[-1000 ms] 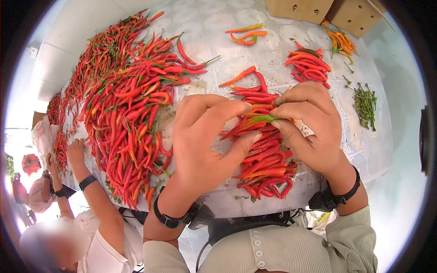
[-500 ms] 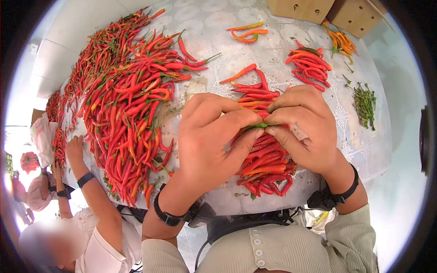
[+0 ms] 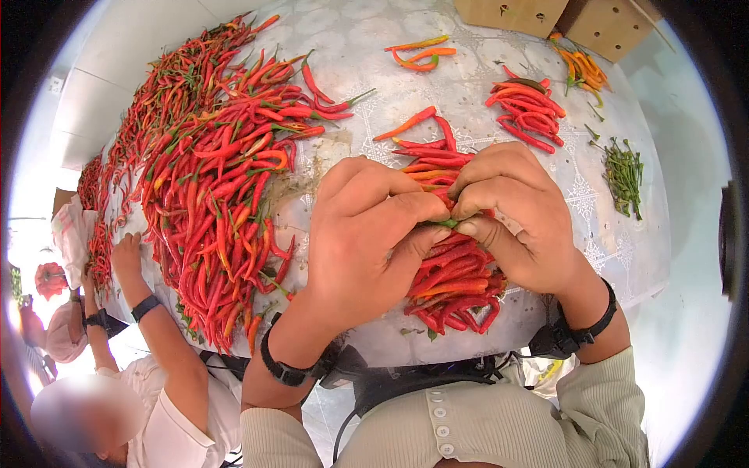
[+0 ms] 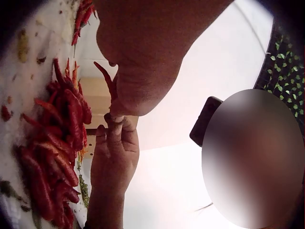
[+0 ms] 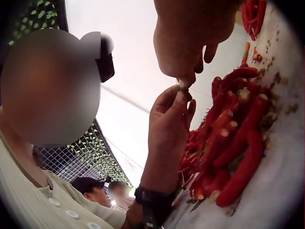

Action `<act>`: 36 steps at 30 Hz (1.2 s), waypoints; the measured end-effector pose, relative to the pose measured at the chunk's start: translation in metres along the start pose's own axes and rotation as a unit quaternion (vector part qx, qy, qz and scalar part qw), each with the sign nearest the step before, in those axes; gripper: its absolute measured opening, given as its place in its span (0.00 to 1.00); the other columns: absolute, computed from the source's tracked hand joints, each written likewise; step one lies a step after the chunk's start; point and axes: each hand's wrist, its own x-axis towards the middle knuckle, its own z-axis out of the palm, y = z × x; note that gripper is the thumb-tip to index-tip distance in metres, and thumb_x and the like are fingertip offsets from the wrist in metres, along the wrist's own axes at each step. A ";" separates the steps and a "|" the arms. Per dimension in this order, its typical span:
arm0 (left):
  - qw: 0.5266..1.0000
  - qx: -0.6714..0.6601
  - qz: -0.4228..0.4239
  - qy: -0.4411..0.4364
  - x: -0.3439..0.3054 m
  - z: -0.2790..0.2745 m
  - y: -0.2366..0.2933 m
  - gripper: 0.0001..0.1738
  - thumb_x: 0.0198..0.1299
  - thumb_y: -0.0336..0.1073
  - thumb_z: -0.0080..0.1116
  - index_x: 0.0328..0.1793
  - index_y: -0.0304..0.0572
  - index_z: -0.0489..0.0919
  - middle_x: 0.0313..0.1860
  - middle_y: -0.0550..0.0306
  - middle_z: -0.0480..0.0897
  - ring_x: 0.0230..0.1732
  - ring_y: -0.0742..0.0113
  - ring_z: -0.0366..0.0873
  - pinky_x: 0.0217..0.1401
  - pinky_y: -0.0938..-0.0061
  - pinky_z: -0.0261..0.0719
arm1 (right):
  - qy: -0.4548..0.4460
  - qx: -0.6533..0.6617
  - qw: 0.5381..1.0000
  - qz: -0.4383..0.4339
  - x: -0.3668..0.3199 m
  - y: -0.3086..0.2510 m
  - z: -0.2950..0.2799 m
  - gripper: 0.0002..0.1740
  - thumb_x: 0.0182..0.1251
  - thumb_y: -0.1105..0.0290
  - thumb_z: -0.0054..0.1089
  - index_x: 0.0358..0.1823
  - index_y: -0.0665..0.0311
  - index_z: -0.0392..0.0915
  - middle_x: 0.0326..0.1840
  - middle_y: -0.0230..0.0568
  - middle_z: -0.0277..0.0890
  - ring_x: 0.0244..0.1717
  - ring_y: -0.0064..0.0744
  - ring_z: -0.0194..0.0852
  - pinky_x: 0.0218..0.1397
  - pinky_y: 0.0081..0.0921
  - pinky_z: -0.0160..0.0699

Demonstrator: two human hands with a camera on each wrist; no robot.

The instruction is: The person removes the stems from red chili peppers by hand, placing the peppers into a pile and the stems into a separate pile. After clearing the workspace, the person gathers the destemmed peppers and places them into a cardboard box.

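Note:
Both hands meet above a row of red chillies (image 3: 452, 277) in the head view. Between finger and thumb the left hand (image 3: 363, 242) pinches the green stem end (image 3: 448, 223) of a chilli. The right hand (image 3: 519, 222) grips the same chilli from the other side, its fingertips touching or nearly touching the left ones. In the left wrist view a red chilli (image 4: 106, 78) sticks up by the left hand (image 4: 143, 81), with the right hand (image 4: 114, 157) below. The right wrist view has the left hand (image 5: 167, 124) meeting the right hand (image 5: 190, 38); chillies (image 5: 238, 129) beneath show cut ends.
A large heap of stemmed chillies (image 3: 211, 195) covers the left side. Farther back lie orange chillies (image 3: 421, 58), a small red pile (image 3: 527, 109), green stems (image 3: 622, 179) and cardboard boxes (image 3: 515, 14). Another person's arm (image 3: 168, 335) reaches in at left.
The hands have come together over the row, and the green stem part that showed plainly a second ago is now mostly covered by fingertips. Since half a second ago they have barely moved.

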 end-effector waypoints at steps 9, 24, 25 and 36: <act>0.998 -0.048 -0.036 -0.021 0.001 -0.002 0.003 0.12 0.46 0.31 0.72 0.37 0.41 0.83 0.35 0.56 0.79 0.37 0.61 0.75 0.41 0.70 0.72 | -0.026 0.096 0.993 0.057 -0.002 0.002 -0.002 0.08 0.54 0.75 0.66 0.34 0.62 0.77 0.38 0.38 0.75 0.44 0.43 0.73 0.51 0.35 0.71; 0.763 -0.479 -0.433 -0.020 -0.004 -0.012 -0.003 0.12 0.64 0.33 0.62 0.51 0.38 0.78 0.37 0.58 0.83 0.36 0.72 0.81 0.36 0.80 0.78 | 0.081 0.301 0.922 0.228 -0.010 0.010 -0.002 0.11 0.70 0.68 0.60 0.47 0.68 0.75 0.42 0.31 0.75 0.44 0.19 0.71 0.50 0.21 0.73; 0.770 -0.472 -0.429 -0.007 -0.004 -0.011 -0.005 0.12 0.64 0.33 0.62 0.51 0.38 0.78 0.37 0.58 0.84 0.36 0.72 0.81 0.37 0.79 0.78 | 0.084 0.301 0.922 0.227 -0.010 0.011 -0.003 0.11 0.70 0.68 0.60 0.47 0.67 0.75 0.42 0.31 0.75 0.44 0.19 0.71 0.50 0.20 0.74; 0.820 -0.455 -0.342 0.060 -0.008 -0.007 -0.008 0.12 0.59 0.26 0.65 0.48 0.35 0.80 0.43 0.55 0.84 0.45 0.69 0.82 0.52 0.75 0.79 | 0.096 0.330 0.916 0.205 -0.010 0.017 -0.001 0.12 0.71 0.66 0.58 0.48 0.66 0.73 0.43 0.31 0.74 0.44 0.20 0.70 0.48 0.20 0.71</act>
